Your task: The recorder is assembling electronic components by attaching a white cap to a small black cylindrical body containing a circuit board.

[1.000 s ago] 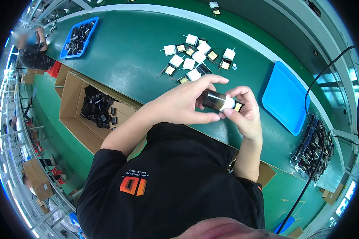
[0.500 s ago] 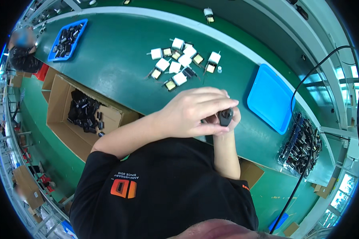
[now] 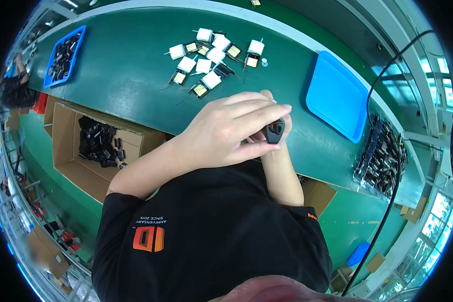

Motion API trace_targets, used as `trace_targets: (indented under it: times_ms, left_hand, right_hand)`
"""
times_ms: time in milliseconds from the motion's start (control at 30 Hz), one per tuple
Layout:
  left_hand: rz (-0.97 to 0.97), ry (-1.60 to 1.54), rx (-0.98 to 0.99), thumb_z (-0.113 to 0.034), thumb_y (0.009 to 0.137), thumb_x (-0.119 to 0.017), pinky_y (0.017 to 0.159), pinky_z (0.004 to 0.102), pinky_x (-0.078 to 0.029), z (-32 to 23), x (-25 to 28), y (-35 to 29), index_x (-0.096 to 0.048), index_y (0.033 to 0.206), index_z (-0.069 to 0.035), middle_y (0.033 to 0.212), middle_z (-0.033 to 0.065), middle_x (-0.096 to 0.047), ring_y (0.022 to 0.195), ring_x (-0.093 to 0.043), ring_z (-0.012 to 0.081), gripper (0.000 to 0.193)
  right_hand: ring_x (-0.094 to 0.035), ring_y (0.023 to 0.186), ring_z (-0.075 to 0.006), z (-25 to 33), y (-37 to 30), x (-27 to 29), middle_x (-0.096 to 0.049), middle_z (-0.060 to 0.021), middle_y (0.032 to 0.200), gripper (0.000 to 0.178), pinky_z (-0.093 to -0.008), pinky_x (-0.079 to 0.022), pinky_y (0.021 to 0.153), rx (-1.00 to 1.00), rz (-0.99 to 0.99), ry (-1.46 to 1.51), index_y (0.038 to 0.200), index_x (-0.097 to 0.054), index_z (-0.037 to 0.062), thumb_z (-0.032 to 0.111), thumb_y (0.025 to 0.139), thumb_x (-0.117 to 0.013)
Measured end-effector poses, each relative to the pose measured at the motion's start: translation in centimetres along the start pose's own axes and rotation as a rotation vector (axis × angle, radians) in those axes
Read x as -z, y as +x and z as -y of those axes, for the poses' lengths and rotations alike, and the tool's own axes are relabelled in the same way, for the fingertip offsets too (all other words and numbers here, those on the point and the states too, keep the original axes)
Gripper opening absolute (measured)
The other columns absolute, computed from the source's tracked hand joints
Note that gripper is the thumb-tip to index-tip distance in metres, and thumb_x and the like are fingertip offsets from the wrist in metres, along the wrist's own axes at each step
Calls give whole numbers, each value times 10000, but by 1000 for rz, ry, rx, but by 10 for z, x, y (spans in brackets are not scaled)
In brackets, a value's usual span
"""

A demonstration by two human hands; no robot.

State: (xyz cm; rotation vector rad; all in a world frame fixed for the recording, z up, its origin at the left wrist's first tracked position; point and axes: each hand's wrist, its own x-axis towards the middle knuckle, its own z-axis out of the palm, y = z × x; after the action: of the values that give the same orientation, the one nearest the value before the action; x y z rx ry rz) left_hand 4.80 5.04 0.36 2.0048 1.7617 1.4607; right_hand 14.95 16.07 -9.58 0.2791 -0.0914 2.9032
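Note:
Close in front of my chest, both hands meet around a small black casing whose round opened end faces me. My left hand curls over it, with the thumb below and the fingers above. Behind it, my right hand supports the casing from the right, its fingers largely hidden. Past my hands, on the green table, lies a loose group of small white block-shaped parts with yellowish pieces and thin wires. A little white round piece rests at the group's right side.
An unfilled blue tray lies on the right, with a heap of dark parts beyond it. Another blue tray holds black parts at far left, near a person. A cardboard box of black pieces stands below the table's near edge.
The view has shifted, so the table and its things appear higher and further left. My hands keep the same hold on the black casing.

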Motion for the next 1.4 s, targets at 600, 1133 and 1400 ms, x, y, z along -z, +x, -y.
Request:
trace_targets:
  times_ms: [600,1133,1400]
  left_hand:
    - [20,-6,-9,-227,718,-812,829,369,-551,-1,-8,-1,-607,1210,-23,1077,125,-670,1016,-652,289,570]
    - [-83,196,-207,-207,804,-707,1025,462,-441,14,15,-10,-649,1207,-119,1279,65,-609,1204,-570,283,417]
    - [-16,52,-142,-250,711,-776,1125,498,-305,13,11,-17,-427,1434,-109,1528,162,-329,1406,-305,381,815]
  right_hand:
    - [-663,777,-202,0,-6,-3,-624,-80,876,223,-296,-567,624,21,56,14,964,-534,127,139,754,-610]
    - [-471,1241,-275,5,-9,-58,-479,-155,1300,805,-392,-372,1046,341,-100,-1294,1292,-494,-39,251,639,-863]
    - [-534,1153,-263,12,-21,-38,-502,-154,1269,818,-386,-447,992,354,-101,-1360,1266,-520,-23,297,625,-914]
